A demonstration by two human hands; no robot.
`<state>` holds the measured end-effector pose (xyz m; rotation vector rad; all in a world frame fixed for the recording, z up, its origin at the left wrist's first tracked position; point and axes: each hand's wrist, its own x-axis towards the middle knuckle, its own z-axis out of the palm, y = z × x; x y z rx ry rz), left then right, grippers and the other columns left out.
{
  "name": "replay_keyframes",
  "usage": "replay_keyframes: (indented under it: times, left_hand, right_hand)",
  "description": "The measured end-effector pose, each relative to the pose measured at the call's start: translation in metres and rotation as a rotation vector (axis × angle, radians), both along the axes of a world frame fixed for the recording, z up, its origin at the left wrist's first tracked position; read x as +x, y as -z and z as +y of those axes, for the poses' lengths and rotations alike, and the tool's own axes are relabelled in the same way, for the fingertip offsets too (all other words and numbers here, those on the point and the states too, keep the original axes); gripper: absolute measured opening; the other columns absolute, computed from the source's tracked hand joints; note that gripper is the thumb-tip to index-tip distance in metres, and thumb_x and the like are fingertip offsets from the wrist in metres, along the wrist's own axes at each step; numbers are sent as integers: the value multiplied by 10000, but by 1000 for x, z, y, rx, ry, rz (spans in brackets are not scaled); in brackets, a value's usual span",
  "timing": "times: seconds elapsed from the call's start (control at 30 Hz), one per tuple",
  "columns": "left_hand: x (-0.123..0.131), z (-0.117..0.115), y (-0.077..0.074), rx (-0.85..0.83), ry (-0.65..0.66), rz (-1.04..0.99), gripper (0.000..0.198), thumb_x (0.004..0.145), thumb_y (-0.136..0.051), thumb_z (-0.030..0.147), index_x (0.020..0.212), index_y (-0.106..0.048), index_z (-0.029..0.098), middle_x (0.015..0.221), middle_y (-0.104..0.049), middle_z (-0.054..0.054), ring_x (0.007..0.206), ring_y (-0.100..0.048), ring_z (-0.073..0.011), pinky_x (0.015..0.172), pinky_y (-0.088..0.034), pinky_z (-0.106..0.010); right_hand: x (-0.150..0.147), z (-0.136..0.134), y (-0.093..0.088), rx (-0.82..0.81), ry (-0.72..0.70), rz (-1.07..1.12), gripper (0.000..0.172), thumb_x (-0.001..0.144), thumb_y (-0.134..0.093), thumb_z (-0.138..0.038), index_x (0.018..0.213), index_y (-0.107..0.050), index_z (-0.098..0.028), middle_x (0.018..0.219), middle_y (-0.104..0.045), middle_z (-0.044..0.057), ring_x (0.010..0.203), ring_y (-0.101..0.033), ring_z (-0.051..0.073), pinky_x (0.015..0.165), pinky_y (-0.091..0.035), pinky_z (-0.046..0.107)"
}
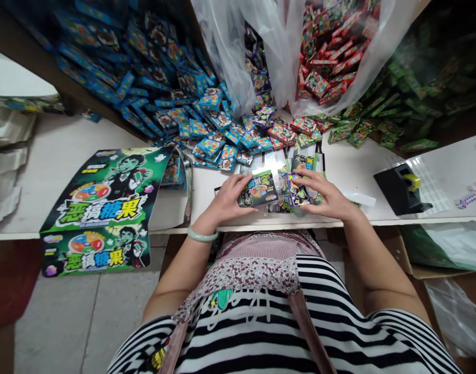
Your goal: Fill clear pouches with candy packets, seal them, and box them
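Note:
My left hand [230, 201] grips a flat dark box with green lettering [259, 189] between thumb and fingers, just above the front of the table. Close to its right, my right hand [327, 196] pinches a small purple candy packet [298, 189]. Beneath and between the hands lie more dark printed pieces, one of them a black-and-green box [305, 162]; my fingers partly hide them. Left of my hands stands a large green printed carton [105, 192] with its lid flap hanging over the table edge. Several blue packets [173, 171] show inside it.
A big heap of blue packets [210, 143] spills onto the table [207, 208]. Plastic bags behind hold red packets [331, 67] and purple packets [261, 80]. Green packets [394, 104] fill the back right. A black tape dispenser [404, 188] stands on the right.

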<state>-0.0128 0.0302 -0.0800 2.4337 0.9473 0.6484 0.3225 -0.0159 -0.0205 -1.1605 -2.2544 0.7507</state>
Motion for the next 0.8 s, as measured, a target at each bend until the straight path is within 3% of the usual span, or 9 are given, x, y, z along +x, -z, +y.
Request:
replay_keyframes:
  times: [0.13,0.33,0.7,0.8]
  left_hand:
    - [6,-1,-7,13,76,-14,1004,776,-737,650,1582,-260,287,1397,-485,-159,1284,-517,-355,1080,-474,-549]
    - [10,-4,-11,27,126,-1,1002,775,-738,646,1576,-283,254,1411,-488,-179,1298,-507,-367,1079,-471,-546]
    - [7,-6,-6,-23,85,16,965,766,-753,622,1551,-328,256,1405,-496,-161,1295,-508,-348,1087,-462,-534]
    - [11,-6,-4,-41,47,8,975,747,-767,621,1544,-344,251,1393,-503,-162,1284,-514,-355,1090,-459,-536]
  right_hand:
    - [-5,6,-20,2,-114,-118,617,859,-699,-355,1451,-525,-329,1552,-472,87,1420,-457,321,1167,-372,589]
    - [-14,17,-30,42,-156,-306,560,846,-727,-347,1380,-596,-243,1496,-515,151,1330,-517,355,1102,-433,605]
    - [-27,27,-19,22,-150,-367,593,806,-774,-342,1363,-592,-253,1445,-542,146,1281,-528,369,1089,-435,619]
    - [-34,28,-15,-30,-102,-308,711,765,-817,-421,1402,-550,-256,1456,-523,150,1334,-494,384,1105,-438,600]
